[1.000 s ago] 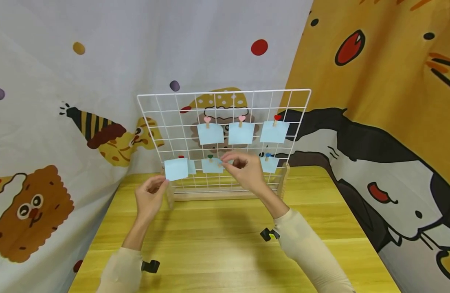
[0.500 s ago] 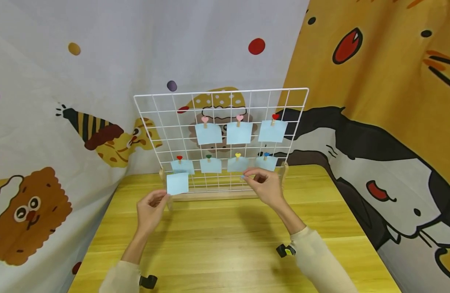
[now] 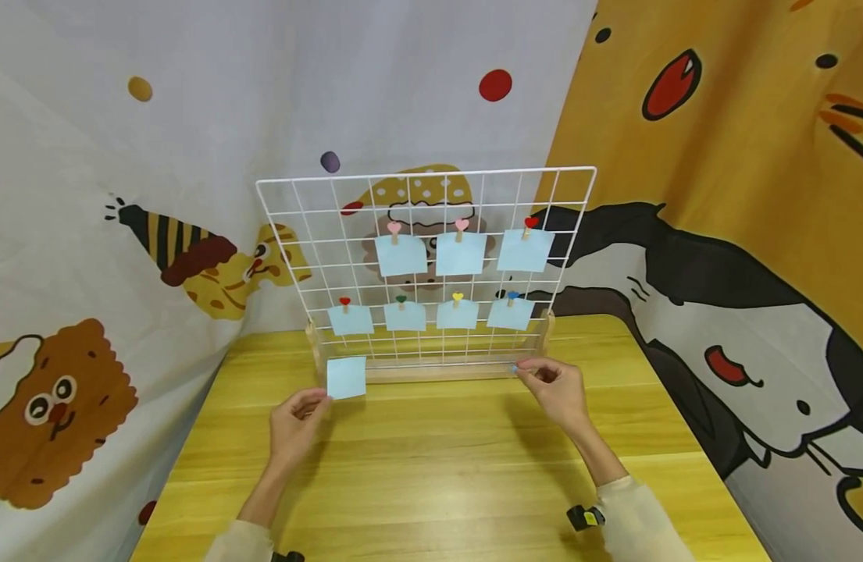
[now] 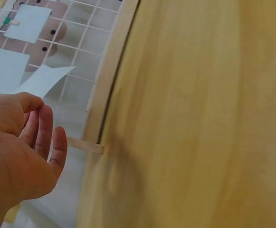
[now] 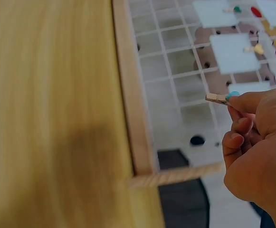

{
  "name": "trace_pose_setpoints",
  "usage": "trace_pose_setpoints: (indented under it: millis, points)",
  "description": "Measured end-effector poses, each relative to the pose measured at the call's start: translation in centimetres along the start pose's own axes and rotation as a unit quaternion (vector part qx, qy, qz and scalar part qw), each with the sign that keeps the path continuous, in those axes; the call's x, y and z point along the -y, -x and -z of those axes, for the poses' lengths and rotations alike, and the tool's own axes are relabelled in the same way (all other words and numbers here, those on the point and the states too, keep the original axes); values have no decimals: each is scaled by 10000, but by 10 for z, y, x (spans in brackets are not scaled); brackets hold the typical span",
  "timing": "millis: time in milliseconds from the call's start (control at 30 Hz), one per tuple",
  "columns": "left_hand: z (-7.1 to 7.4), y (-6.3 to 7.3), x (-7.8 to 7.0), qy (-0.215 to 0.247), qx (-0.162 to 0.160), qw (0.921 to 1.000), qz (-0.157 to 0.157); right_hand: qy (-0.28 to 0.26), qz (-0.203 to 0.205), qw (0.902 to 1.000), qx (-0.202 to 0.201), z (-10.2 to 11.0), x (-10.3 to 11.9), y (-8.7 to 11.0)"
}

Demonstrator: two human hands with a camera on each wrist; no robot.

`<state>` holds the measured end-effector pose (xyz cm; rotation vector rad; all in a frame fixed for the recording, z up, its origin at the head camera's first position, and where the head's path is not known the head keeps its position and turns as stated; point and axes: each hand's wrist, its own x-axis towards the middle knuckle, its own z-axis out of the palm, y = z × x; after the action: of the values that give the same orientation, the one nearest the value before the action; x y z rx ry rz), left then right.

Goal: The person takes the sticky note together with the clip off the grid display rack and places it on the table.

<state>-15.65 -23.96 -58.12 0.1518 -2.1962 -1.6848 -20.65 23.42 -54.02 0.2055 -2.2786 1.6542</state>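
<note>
In the head view, the left hand (image 3: 295, 432) pinches a blue note (image 3: 347, 378) by its lower left corner in front of the lower left end of the rack (image 3: 431, 174), while the right hand (image 3: 559, 395) pinches a small clip (image 3: 515, 369) near the rack's lower right end, and seven other notes (image 3: 460, 254) hang in rows of three and four. In the left wrist view, the gripped note curves slightly and partly overlaps a hung one. In the right wrist view, the clip's wooden end juts beyond the fingertips, its blue head beside the thumb.
</note>
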Motion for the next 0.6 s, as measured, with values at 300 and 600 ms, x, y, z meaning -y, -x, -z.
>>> trace_pose_setpoints:
  millis: [300, 600]
  points:
    - [-1, 9, 12, 50, 7, 9996, 264, 552, -815, 9950, -172, 38, -37, 26]
    - [-4, 12, 19, -211, 69, 9986, 479, 748, -1291, 9886, -210, 59, -53, 36]
